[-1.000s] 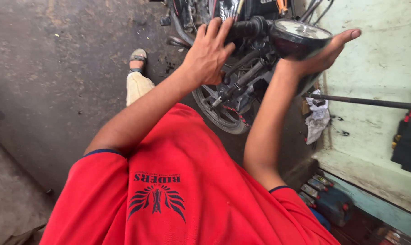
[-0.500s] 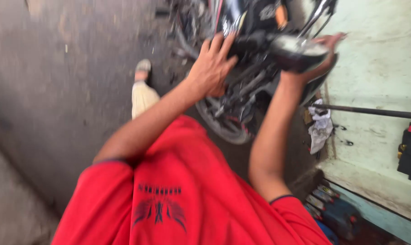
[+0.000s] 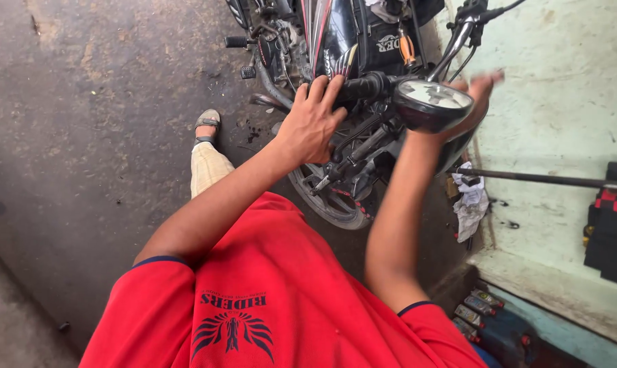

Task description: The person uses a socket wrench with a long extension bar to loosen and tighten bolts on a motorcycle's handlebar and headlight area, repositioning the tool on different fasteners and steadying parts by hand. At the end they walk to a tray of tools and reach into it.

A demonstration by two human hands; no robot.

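Cupping the round headlight (image 3: 432,103) from beneath, your right hand (image 3: 473,102) has its fingers spread and blurred; your left hand (image 3: 313,123) lies loosely splayed against the handlebar grip (image 3: 363,87) of the motorcycle (image 3: 336,41).

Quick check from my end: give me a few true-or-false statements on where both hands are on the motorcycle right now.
1. The left hand rests on the motorcycle's black handlebar grip. True.
2. The right hand holds a wrench. False: it cups the round headlight from behind, no tool in view.
3. The motorcycle's front wheel sits below the hands, near the person's red shirt. True.
4. Both hands lie flat on the floor. False: both are raised at the handlebar area.
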